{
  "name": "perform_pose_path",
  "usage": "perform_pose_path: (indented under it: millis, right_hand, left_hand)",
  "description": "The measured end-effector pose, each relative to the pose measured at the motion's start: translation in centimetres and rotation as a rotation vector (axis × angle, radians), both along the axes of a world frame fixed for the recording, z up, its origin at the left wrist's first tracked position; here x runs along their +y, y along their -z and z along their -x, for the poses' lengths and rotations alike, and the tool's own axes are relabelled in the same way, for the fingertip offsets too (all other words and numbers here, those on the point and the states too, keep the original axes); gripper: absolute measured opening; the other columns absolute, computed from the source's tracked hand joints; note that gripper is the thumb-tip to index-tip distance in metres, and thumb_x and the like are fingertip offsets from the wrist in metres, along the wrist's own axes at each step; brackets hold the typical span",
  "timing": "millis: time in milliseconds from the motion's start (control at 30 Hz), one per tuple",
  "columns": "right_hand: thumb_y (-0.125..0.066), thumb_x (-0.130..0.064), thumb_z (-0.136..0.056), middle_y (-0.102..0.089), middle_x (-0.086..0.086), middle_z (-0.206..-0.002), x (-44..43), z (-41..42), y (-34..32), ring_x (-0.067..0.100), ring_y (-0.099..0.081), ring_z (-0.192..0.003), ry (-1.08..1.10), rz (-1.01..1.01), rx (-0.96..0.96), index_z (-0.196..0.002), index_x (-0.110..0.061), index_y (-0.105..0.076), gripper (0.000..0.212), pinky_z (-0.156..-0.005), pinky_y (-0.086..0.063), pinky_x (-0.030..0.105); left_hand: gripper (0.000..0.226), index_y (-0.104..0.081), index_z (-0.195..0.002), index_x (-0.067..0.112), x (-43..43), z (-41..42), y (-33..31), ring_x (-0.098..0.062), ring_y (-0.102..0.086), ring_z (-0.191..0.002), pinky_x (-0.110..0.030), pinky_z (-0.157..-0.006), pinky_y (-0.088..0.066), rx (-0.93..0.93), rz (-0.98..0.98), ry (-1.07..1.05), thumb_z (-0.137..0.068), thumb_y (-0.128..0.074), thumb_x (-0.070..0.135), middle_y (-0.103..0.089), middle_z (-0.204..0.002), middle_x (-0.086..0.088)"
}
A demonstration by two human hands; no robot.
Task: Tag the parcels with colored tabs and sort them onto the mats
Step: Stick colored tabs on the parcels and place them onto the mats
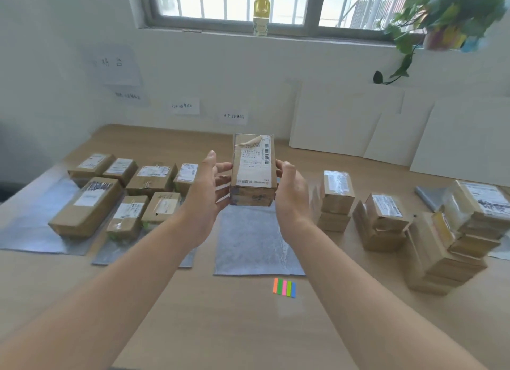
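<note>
While both hands grip it, we find one taped cardboard parcel (253, 169) raised above the middle grey mat (255, 248), label side up. The left hand (208, 186) presses its left face and the right hand (291, 189) its right face, fingers wrapped round the sides. Just nearer than that mat, a strip of colored tabs (284, 287) lies on the wooden surface (220, 322). Left of the mat, sorted parcels (129, 193) rest across two further grey mats (36, 231). Right of the mat, stacks of parcels (414, 226) stand on the surface.
</note>
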State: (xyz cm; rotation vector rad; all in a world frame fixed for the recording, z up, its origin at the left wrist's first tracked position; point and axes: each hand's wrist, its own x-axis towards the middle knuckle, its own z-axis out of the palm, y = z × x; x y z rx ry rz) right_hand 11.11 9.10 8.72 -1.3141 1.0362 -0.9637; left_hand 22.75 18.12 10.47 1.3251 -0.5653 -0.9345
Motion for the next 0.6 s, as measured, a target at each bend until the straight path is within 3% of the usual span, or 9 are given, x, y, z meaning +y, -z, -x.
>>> perform_pose_path:
  millis: [67, 233, 400, 533, 600]
  right_hand:
    - [-0.033, -0.040, -0.104, -0.074, -0.016, -0.104, 0.7, -0.7, 0.9, 0.011, -0.069, -0.105, -0.015, -0.025, -0.012, -0.117, -0.033, -0.071, 0.041, -0.085, -0.054, 0.031]
    - [-0.035, -0.037, -0.106, -0.074, -0.019, -0.091, 3.2, -1.6, 3.4, 0.010, -0.070, -0.097, -0.107, -0.069, 0.001, -0.097, -0.038, -0.072, 0.038, -0.076, -0.053, 0.028]
    - [-0.036, -0.048, -0.096, -0.074, -0.010, -0.102, 6.2, -3.2, 5.7, 0.016, -0.070, -0.101, -0.155, -0.115, 0.045, -0.100, -0.033, -0.071, 0.038, -0.094, -0.058, 0.049]
    - [-0.036, -0.050, -0.087, -0.076, -0.004, -0.098, 8.1, -5.4, 6.4, 0.023, -0.071, -0.099, -0.177, -0.130, 0.069, -0.094, -0.028, -0.071, 0.042, -0.093, -0.057, 0.055]
    - [-0.035, -0.051, -0.086, -0.075, -0.001, -0.100, 9.1, -6.9, 6.6, 0.025, -0.071, -0.098, -0.186, -0.128, 0.088, -0.095, -0.024, -0.069, 0.045, -0.091, -0.058, 0.055]
  left_hand:
    - [0.060, -0.059, -0.129, 0.014, 1.1, -0.2, 0.6, -0.021, -0.067, -0.104, -0.031, -0.082, -0.051, 0.016, -0.009, -0.025, -0.103, -0.029, 0.059, -0.068, -0.115, -0.007]
    - [0.061, -0.061, -0.129, 0.014, 4.5, -0.6, 3.2, -0.022, -0.066, -0.104, -0.032, -0.082, -0.051, 0.017, -0.065, -0.110, -0.104, -0.029, 0.059, -0.068, -0.120, -0.011]
    - [0.060, -0.060, -0.130, 0.022, 8.1, -2.0, 5.6, -0.023, -0.065, -0.108, -0.037, -0.093, -0.051, 0.017, -0.122, -0.126, -0.102, -0.028, 0.064, -0.067, -0.122, -0.010]
    - [0.055, -0.060, -0.128, 0.032, 10.5, -4.2, 6.8, -0.024, -0.065, -0.111, -0.040, -0.101, -0.049, 0.013, -0.138, -0.133, -0.102, -0.025, 0.065, -0.067, -0.119, -0.008]
    - [0.059, -0.057, -0.137, 0.030, 11.7, -5.6, 7.4, -0.025, -0.065, -0.114, -0.042, -0.104, -0.048, 0.023, -0.150, -0.135, -0.102, -0.026, 0.065, -0.065, -0.125, -0.011]
